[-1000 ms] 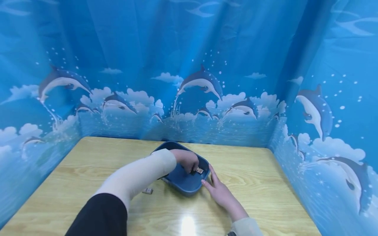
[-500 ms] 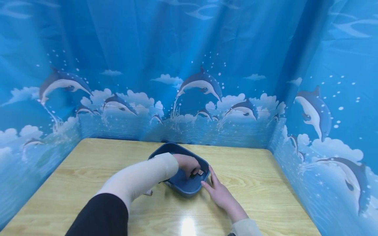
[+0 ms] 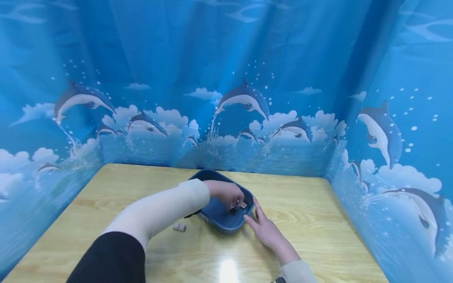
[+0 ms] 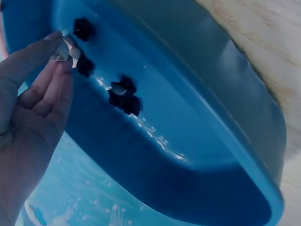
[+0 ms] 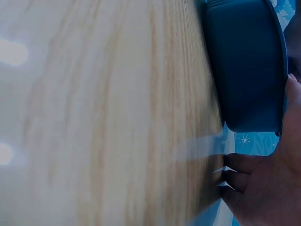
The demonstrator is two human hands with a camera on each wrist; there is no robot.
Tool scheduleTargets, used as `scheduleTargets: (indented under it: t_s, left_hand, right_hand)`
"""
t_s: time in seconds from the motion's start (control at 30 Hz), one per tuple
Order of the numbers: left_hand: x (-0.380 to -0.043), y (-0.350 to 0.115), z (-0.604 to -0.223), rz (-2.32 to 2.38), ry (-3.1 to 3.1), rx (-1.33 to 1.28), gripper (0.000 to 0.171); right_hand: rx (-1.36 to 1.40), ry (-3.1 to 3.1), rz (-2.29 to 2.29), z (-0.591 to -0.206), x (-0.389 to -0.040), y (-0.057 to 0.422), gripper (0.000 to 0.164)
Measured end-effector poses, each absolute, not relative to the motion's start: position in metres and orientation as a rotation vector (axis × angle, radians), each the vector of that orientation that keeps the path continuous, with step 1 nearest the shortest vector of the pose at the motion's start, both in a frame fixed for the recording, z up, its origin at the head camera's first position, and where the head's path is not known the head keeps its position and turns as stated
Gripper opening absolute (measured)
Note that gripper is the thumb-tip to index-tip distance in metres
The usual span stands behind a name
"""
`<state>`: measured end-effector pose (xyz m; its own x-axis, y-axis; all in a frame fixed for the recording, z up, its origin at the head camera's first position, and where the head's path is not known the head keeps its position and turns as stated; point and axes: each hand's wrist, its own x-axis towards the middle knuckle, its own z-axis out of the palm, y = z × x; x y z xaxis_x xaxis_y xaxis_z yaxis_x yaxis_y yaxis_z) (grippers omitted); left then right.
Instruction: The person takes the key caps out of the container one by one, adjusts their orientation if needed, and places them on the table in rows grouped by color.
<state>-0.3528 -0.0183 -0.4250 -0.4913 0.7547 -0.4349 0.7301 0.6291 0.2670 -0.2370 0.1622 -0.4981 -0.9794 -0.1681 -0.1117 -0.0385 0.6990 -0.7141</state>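
Observation:
A dark blue basin [image 3: 226,227] sits slightly turned on the wooden table. My left hand [image 3: 229,193] reaches down into it. In the left wrist view, thumb and fingertips pinch a small pale block [image 4: 61,52] above the basin floor. Several small black pieces [image 4: 124,96] lie scattered on that floor. My right hand [image 3: 265,228] is at the basin's right corner, fingers spread. In the right wrist view its thumb touches the rim, while the other fingers extend down to the table. Left of the basin lies another small pale block [image 3: 179,227] with dark markings.
The light wooden table [image 3: 329,236] runs back to a blue curtain [image 3: 170,129] printed with dolphins, which also encloses both sides. The left forearm, in a pale sleeve [image 3: 162,210], crosses over the table and the basin's left rim.
The left hand has shifted slightly right within the basin. The pale block on the table, partly covered by the sleeve half a second ago, shows fully. The right hand keeps its place at the corner.

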Motion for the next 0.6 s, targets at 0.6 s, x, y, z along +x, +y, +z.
scheduleTargets:
  t_s: [0.6]
  left_hand:
    - [-0.33, -0.08, -0.398, 0.827, 2.378, 1.021, 0.026]
  right_hand:
    - [-0.174, 2.738, -1.153, -0.5, -0.239, 0.162, 0.076]
